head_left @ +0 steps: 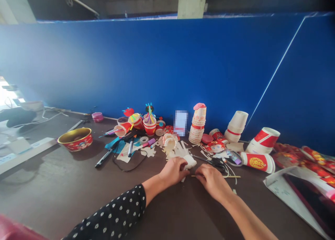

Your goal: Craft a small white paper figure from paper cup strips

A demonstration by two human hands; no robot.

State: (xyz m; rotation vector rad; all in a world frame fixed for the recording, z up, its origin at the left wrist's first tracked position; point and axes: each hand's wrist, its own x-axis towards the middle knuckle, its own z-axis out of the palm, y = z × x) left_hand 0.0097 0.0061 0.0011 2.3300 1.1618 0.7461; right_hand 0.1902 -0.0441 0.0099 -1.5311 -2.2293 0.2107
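Observation:
My left hand [173, 171] rests on the dark tabletop [65, 184], its fingertips pressed on a crumpled white paper piece [190, 161]. My right hand [213, 180] lies close beside it, fingers curled over a thin tan strip [232, 176] that sticks out on both sides. Black-handled scissors [213, 162] lie just beyond my right fingers. Above my left hand stands a frilled white paper-cup flower [169, 142] among white paper scraps [180, 151]. The undersides of both hands are hidden.
A stack of paper cups [197, 124] and a fallen red-and-white cup [258, 162] stand at the back right. Markers [104, 158], a black cable [128, 165] and a gold-lined red bowl [75, 139] lie to the left. A blue wall [157, 68] closes the table's far side.

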